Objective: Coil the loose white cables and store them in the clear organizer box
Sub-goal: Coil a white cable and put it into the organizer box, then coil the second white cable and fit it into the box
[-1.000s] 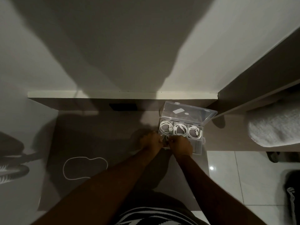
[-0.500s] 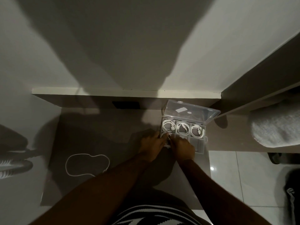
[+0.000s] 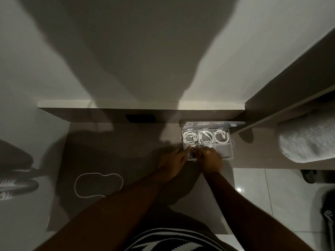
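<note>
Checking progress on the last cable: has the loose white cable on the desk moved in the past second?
No. The loose white cable keeps its loop shape and place on the desk, left of the organizer box.

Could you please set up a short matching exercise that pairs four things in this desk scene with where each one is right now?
Things:
1. loose white cable loop
2. coiled white cable with the triangular bend
3. clear plastic lid
4. fluffy grey towel

Places:
A. raised open behind the compartments
B. far right, beyond the desk
C. flat on the brown desk, left of both arms
D. middle compartment of the back row

Pairs: 1-C, 2-D, 3-A, 4-B
</note>
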Available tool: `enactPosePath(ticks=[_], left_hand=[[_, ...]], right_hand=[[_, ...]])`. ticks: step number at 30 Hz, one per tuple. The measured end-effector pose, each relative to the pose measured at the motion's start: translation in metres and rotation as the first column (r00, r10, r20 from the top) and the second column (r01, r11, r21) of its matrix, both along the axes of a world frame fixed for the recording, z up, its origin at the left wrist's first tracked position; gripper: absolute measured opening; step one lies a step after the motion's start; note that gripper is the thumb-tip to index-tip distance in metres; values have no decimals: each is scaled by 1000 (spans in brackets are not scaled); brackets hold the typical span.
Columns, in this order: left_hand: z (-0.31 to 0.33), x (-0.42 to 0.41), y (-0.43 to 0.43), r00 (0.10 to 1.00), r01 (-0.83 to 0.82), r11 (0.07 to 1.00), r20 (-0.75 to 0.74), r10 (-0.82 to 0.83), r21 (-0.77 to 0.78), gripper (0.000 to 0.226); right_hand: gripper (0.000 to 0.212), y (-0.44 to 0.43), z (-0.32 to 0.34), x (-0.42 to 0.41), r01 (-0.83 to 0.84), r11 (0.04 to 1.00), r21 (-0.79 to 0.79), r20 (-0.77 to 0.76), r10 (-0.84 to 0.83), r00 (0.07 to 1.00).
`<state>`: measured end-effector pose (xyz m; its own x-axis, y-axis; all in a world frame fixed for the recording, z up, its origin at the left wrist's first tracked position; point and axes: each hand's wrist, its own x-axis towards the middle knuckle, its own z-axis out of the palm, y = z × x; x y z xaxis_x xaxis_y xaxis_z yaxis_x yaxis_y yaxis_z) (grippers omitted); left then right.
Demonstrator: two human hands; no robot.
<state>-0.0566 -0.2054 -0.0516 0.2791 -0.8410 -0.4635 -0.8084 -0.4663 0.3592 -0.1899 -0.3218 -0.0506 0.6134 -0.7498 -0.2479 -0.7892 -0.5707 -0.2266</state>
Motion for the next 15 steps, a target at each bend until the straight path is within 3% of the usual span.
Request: enactPosePath(ticks=[9, 15], left_hand=[[1, 1, 7, 994, -81, 993, -75, 74, -89, 57], [4, 1, 13, 995, -43, 992, -90, 32, -123, 58]], right_hand=[[30, 7, 5, -11, -27, 998, 56, 125, 20, 992], [26, 14, 5, -18, -41, 999, 17, 197, 37, 980]])
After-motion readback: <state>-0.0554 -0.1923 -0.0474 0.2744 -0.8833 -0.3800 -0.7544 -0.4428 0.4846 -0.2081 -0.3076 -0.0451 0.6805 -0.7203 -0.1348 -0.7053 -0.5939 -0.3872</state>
